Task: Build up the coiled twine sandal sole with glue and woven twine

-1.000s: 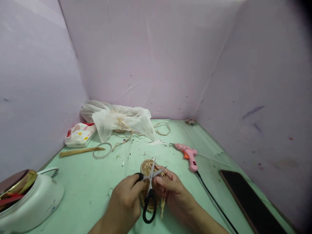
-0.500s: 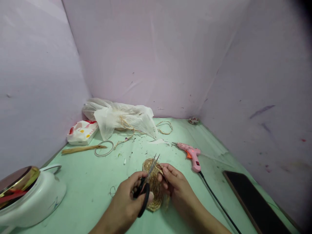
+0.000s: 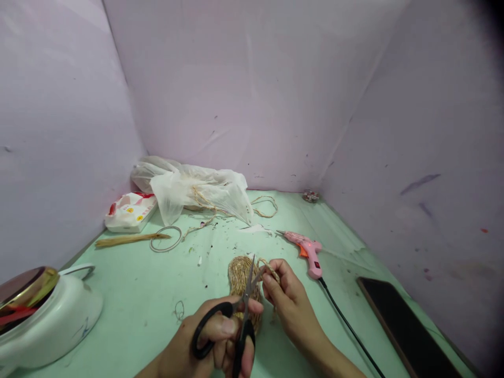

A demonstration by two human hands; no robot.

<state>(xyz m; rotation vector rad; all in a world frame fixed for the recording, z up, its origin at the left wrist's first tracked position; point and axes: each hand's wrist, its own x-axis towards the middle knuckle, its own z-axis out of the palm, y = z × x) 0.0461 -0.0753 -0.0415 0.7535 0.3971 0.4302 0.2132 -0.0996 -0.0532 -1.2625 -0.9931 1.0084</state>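
Observation:
My left hand point(image 3: 220, 331) grips black-handled scissors point(image 3: 247, 300), with fingers in the handle loops and the blades spread apart, pointing away from me. A woven straw sole-shaped piece point(image 3: 238, 275) lies on the table under the scissors, its near part hidden by my left hand. Just right of it, my right hand point(image 3: 289, 294) pinches a thin braided straw cord point(image 3: 269, 266) that curves up in a small loop towards the piece. One blade points at this cord near my right fingertips; whether it touches, I cannot tell.
A pink glue gun point(image 3: 305, 247) with a black cable lies right, near a dark phone point(image 3: 405, 325). White plastic bag point(image 3: 200, 189), tissue pack point(image 3: 129, 212), wire ring point(image 3: 165, 247) and straw bundle point(image 3: 126, 240) lie at the back left. A white container point(image 3: 74, 320) stands front left.
The scissors have opened wider and turned in my left hand, which has moved lower. My right hand has shifted slightly right, and the cord loop now shows above its fingers.

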